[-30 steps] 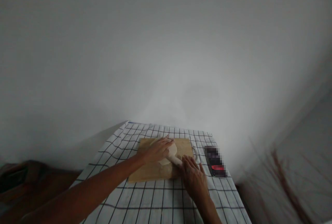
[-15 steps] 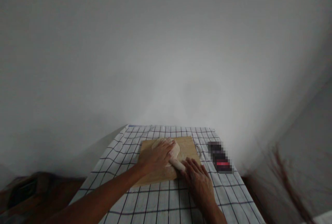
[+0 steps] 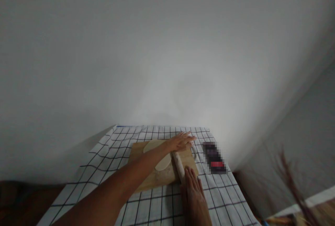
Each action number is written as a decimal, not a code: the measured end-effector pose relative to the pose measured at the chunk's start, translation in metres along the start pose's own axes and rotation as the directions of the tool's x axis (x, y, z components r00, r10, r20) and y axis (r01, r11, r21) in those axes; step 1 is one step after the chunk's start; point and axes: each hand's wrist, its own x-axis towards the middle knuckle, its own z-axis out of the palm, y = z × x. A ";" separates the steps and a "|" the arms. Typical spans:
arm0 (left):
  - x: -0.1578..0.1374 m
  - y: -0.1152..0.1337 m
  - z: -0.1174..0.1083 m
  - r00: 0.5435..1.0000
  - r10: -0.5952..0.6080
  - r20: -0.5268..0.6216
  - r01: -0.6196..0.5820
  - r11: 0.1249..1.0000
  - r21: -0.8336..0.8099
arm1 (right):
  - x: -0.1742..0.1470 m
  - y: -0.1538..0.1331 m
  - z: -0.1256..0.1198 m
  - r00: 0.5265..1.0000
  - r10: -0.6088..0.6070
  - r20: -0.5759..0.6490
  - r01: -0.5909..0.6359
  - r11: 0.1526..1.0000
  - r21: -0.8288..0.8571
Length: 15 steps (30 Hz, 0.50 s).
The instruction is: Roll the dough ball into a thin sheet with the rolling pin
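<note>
A thin flat sheet of dough (image 3: 162, 163) lies on a wooden board (image 3: 146, 185), partly hidden beneath my left forearm. Just right of the dough, a pale rolling pin (image 3: 179, 166) points away from me across the board. My left hand (image 3: 181, 141) rests over its far end, fingers stretched out to the right. At the near end, my right hand (image 3: 193, 187) lies along the pin, palm down with straight fingers. Both ends of the pin are covered by my hands.
A white cloth with dark checked lines (image 3: 96, 166) covers the table. A pixelated dark and red item (image 3: 215, 158) lies on the right. A metal ring (image 3: 193, 152) shows at the board's right edge. Dry branches (image 3: 290, 180) stand right of the table; a plain wall (image 3: 157, 62) rises behind.
My left hand has left the dough and moved right onto the pin's far end. The pin has swung to point more straight away from me. My right hand has shifted slightly nearer me.
</note>
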 end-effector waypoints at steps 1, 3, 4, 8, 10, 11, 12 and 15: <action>0.004 -0.001 0.003 1.000 0.011 0.018 -0.011 1.000 -0.012 | -0.001 0.000 0.000 1.000 0.008 -0.009 -0.008 1.000 0.004; 0.007 -0.003 0.006 0.999 0.031 0.037 -0.031 0.999 -0.026 | -0.003 -0.002 -0.003 1.000 0.013 -0.002 -0.013 1.000 0.008; 0.005 -0.005 0.006 0.999 0.041 0.035 -0.040 0.999 -0.024 | -0.004 -0.003 -0.006 1.000 0.013 0.009 -0.013 1.000 0.007; -0.021 -0.005 -0.003 0.999 0.026 0.046 -0.027 0.999 0.030 | -0.006 -0.011 -0.024 0.997 -0.003 0.074 0.004 1.000 -0.004; -0.042 -0.002 -0.012 0.998 -0.009 0.062 0.006 0.999 0.047 | -0.006 -0.013 -0.036 0.993 -0.032 0.111 0.031 0.999 0.013; -0.052 0.000 -0.016 0.998 -0.022 0.060 0.019 0.998 0.055 | -0.005 -0.014 -0.042 0.991 -0.047 0.126 0.044 0.999 0.026; -0.062 0.004 -0.019 0.999 -0.032 0.044 0.029 0.997 0.065 | -0.003 -0.014 -0.047 0.989 -0.060 0.139 0.055 0.998 0.040; -0.088 0.016 -0.027 0.999 -0.048 -0.026 0.051 0.992 0.115 | 0.001 -0.011 -0.058 0.983 -0.105 0.151 0.093 0.992 0.083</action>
